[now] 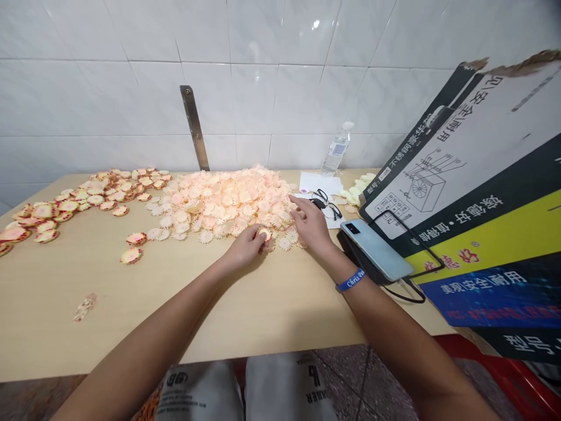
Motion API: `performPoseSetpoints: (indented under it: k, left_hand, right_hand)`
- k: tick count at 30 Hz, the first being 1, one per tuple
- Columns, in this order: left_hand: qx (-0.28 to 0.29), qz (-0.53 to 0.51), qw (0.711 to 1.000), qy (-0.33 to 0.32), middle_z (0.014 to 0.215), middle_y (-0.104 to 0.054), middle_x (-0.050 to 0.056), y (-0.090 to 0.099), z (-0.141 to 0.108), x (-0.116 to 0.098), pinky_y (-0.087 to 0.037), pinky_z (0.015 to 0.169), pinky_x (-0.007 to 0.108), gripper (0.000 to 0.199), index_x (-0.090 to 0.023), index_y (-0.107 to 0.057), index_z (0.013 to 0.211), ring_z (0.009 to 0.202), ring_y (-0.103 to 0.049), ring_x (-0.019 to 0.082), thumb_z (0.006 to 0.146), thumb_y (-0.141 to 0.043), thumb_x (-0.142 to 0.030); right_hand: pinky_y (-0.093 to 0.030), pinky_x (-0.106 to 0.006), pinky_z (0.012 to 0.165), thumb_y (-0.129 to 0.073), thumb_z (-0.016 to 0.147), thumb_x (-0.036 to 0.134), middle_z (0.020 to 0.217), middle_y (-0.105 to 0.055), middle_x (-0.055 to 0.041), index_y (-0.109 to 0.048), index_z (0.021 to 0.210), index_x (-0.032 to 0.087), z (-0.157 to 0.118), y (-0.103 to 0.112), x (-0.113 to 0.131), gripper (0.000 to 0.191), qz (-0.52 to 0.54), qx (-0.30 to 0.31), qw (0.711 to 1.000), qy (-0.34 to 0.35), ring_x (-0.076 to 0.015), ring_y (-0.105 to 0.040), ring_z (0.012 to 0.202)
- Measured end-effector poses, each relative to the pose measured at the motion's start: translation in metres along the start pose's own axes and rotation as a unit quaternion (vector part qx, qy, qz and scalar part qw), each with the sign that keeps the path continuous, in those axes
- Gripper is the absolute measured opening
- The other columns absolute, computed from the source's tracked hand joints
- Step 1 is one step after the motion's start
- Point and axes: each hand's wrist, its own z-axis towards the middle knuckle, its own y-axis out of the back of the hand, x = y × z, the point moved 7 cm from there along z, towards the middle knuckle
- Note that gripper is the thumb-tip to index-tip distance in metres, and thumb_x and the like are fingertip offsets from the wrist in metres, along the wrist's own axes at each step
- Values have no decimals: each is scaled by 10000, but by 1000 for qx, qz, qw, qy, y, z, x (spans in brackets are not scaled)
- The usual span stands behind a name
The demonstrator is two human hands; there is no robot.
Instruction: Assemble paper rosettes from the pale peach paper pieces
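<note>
So, what do the hands have right now?

The left hand [245, 247] is curled, its fingers gripping a small round yellowish disc [264, 234] at the near edge of a heap of pale peach daisy-shaped pieces [223, 202].

And the right hand [309, 225]?

Open, fingers spread and reaching over the heap's right edge, holding nothing that I can see. A blue wristband [350, 279] circles that wrist.

Where does the heap sit?

Towards the far side of a light wooden table [87, 292], just right of centre. Further left lies a looser spread of larger red-edged rosettes [44, 210], and two more rosettes [131, 255] sit apart on the near side of it.

What's on the right?

A smartphone [374, 248] lies face down just beyond the right hand. Past the heap are glasses [326, 204] on white paper [319, 184], with a plastic water bottle [337, 149] standing behind them. A small cluster of pale green pieces [357, 190] sits beside the printed boards [464, 193] leaning at the far right.
</note>
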Motion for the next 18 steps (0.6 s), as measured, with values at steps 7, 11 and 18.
performPoseSetpoints:
  k: [7, 11, 18]
  left_hand:
    - [-46, 49, 997, 35, 442, -372, -47, 15, 2, 5, -262, 459, 229, 436, -195, -393, 567, 412, -322, 75, 881, -430, -494]
    - [-29, 46, 998, 19, 429, -321, -52, 12, 1, 2, -236, 459, 238, 541, -188, -418, 548, 425, -289, 76, 857, -415, -633]
    - [-20, 106, 994, -25, 568, -493, 11, 11, -1, -2, -326, 530, 250, 624, -171, -511, 621, 548, -435, 124, 902, -269, -673]
  right_hand:
    - [-464, -287, 640, -571, 882, 277, 907, -700, -68, -712, 922, 196, -18, -11, 36, 167, 97, 35, 995, 18, -183, -628, 815]
    - [-437, -253, 581, -714, 774, 288, 869, -684, -39, -708, 956, 200, -31, -37, 47, 202, 171, 156, 973, -17, -144, -599, 717]
    - [-455, -279, 638, -701, 758, 320, 821, -710, -46, -724, 807, 193, -37, -50, 37, 138, 238, 157, 954, -95, -167, -621, 752]
